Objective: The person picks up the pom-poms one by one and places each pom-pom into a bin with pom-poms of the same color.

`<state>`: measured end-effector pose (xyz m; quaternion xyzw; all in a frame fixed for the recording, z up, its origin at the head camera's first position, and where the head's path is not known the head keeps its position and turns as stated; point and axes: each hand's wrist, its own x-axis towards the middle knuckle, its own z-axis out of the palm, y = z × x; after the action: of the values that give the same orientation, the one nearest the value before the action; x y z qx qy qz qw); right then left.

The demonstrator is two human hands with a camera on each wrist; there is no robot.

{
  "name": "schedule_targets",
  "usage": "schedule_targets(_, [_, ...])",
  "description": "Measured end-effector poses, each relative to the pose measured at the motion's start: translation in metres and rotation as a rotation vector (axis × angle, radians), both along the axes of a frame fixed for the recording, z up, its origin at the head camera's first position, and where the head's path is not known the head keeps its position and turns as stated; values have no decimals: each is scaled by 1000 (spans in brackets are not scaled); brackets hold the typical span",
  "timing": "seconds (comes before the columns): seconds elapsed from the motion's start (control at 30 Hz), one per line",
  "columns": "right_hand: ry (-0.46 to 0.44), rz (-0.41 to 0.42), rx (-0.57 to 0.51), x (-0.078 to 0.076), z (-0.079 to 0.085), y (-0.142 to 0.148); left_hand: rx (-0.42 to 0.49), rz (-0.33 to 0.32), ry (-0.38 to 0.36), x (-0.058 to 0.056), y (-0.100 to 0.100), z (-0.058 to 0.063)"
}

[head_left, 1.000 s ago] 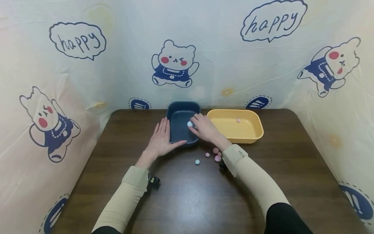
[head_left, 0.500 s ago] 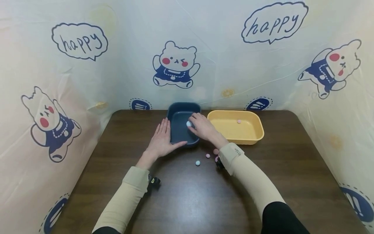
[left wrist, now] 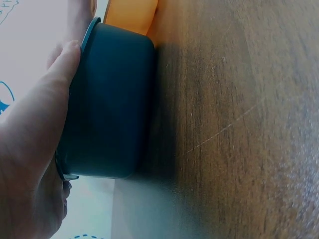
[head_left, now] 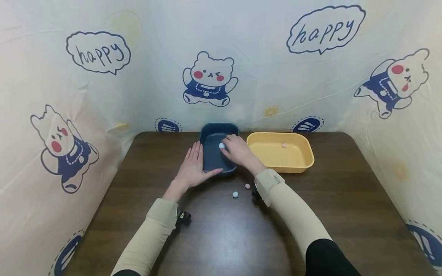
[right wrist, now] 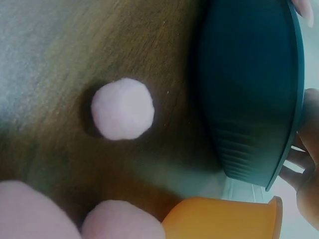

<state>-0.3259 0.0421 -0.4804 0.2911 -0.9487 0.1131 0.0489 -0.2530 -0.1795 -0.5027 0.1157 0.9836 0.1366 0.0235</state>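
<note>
My left hand [head_left: 191, 171] lies against the dark blue bin [head_left: 211, 157], straight fingers along its left side and thumb along the near rim. In the left wrist view the thumb rests at the rim. Over the bin's right side, my right hand [head_left: 239, 150] pinches a light blue pom-pom [head_left: 221, 145] between thumb and fingers. On the table before the bin lie another light blue pom-pom [head_left: 235, 194] and a pink pom-pom [head_left: 247, 186]. More pink ones [right wrist: 122, 221] show close up in the right wrist view; my right forearm hides them from the head view.
A yellow bin [head_left: 279, 153] stands right of the blue one, with a single pink pom-pom [head_left: 284, 145] inside. Both sit near the far edge of the brown wooden table [head_left: 221, 237]. Behind hangs a printed curtain [head_left: 262, 69]. Small black wrist cameras [head_left: 184, 217] hang below the cuffs.
My right hand has shifted slightly left over the blue bin with the light blue pom-pom. Its forearm now covers the pink pom-poms seen beside it earlier. The left hand stays in place.
</note>
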Motion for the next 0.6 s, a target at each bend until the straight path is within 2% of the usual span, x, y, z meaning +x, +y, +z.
schedule_targets(0.33, [-22, -43, 42, -2, -3, -1, -4, 5, -7, 1, 1, -1])
schedule_targets(0.6, [-2, -42, -12, 1, -3, 5, 7, 6, -4, 1, 1, 0])
